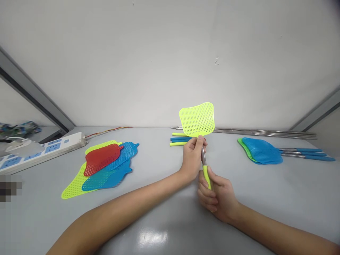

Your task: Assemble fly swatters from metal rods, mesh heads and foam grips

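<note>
A yellow-green fly swatter is held upright above the middle of the table, its mesh head tilted slightly left. My left hand pinches it at the neck, where the head meets the metal rod. Lower down, my right hand wraps round the yellow-green grip. The joint between head and rod is hidden behind my left fingers. Behind my left hand lie several loose yellow-green and blue handle sleeves, partly covered by the swatter head and the hand.
Loose swatter heads in red, blue and yellow-green overlap on the left. Several swatters with blue handles lie stacked at right. Thin metal rods run along the wall. A white power strip with a plug sits at far left.
</note>
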The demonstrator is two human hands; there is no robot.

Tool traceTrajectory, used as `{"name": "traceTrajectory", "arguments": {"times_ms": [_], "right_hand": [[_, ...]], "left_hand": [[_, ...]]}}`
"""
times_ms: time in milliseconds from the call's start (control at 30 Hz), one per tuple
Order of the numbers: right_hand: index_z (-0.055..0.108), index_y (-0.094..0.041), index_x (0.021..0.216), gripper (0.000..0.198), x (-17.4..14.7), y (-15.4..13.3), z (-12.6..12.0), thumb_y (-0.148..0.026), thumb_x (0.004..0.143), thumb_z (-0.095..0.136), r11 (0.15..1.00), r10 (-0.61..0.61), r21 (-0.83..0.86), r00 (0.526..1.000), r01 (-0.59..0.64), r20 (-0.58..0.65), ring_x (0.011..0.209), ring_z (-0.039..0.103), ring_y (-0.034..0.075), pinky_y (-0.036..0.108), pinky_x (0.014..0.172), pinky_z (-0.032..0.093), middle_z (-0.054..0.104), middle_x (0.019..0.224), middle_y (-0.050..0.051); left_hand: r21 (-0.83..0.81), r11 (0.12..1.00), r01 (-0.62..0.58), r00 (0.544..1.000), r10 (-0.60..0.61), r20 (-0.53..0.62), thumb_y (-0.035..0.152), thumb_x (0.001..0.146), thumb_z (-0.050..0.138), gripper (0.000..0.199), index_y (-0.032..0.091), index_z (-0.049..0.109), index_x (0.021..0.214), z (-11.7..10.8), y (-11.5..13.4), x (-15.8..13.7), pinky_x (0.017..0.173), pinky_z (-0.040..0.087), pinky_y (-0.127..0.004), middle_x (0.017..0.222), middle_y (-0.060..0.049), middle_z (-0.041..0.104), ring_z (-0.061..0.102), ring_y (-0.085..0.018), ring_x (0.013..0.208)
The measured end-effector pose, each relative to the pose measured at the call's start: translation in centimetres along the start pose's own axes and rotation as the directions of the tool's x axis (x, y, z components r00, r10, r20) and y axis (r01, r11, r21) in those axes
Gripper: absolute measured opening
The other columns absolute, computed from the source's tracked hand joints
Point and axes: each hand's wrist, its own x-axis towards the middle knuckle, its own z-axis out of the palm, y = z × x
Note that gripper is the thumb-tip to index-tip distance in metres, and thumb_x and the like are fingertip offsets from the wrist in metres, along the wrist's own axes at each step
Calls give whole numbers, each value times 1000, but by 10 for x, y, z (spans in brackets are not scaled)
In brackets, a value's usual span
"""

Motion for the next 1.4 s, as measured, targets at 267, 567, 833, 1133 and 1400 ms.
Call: {"name": "traceTrajectory", "arguments": {"times_ms": [267,567,833,1133,1400], "right_hand": [[41,-16,56,47,0,-1,-2,-56,79,30,1000,3,17,1000,-3,-7,31,13,4,14,26,14,23,39,-7],[40,-17,57,45,1,-2,-1,-55,79,34,1000,23,18,1000,-22,-15,32,13,4,14,26,14,22,39,-8],[42,-16,59,39,4,-1,0,-48,81,36,999,23,37,1000,-22,-7,31,16,4,15,28,15,23,40,-8],[47,-15,61,37,4,0,2,-42,83,35,998,13,60,1000,-12,-12,34,20,4,17,33,19,25,43,-7],[52,-15,70,28,4,2,1,-33,84,36,995,-57,79,997,61,-47,36,20,4,18,34,18,25,45,-6]], "left_hand": [[15,1000,-4,998,5,-57,43,73,52,30,15,54,63,-1,0,0,43,28,-16,55,4,41,35,-5,48],[34,999,-12,995,15,-94,41,74,50,30,14,52,60,-2,0,2,44,27,-17,56,4,43,34,-5,48],[41,999,-14,988,20,-154,37,73,54,26,14,54,61,-2,2,6,48,31,-17,55,4,44,37,-5,50],[39,984,-171,978,174,-115,39,76,48,28,15,55,66,-7,33,18,44,36,-16,58,3,41,40,-6,49],[-26,983,-183,982,181,-55,38,79,44,27,15,54,72,-17,58,30,43,37,-18,68,0,47,44,-6,49]]}}
